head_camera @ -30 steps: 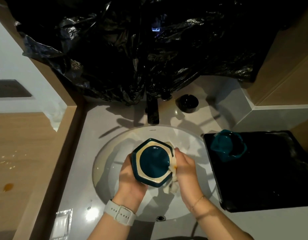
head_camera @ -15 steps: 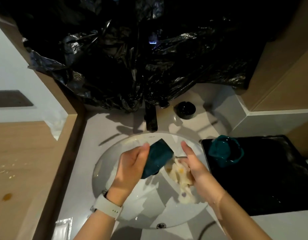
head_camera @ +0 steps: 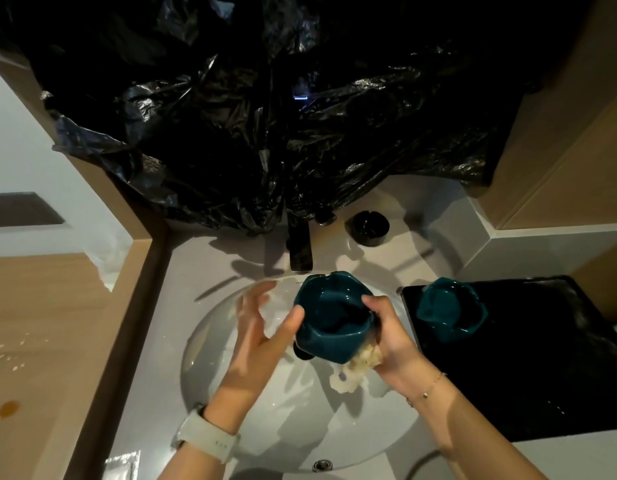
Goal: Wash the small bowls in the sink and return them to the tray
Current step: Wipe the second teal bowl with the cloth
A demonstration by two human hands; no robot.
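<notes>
Bowl (head_camera: pixel 334 322), frame centre: my right hand (head_camera: pixel 391 336) grips it with cloth (head_camera: pixel 355 367); left hand (head_camera: pixel 262 327) open, thumb steadying; I should wipe inside thoroughly.

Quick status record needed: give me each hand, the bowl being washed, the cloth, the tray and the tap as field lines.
left hand: open, fingers spread, thumb tip at the bowl's left side
right hand: grip on bowl in hand and cloth
bowl in hand: teal, opening up, held over the sink
cloth: pale, bunched under the bowl against the right palm
tray: black, right of the sink
bowl on tray: teal, at the tray's far left corner
tap: dark, no water seen running
</notes>
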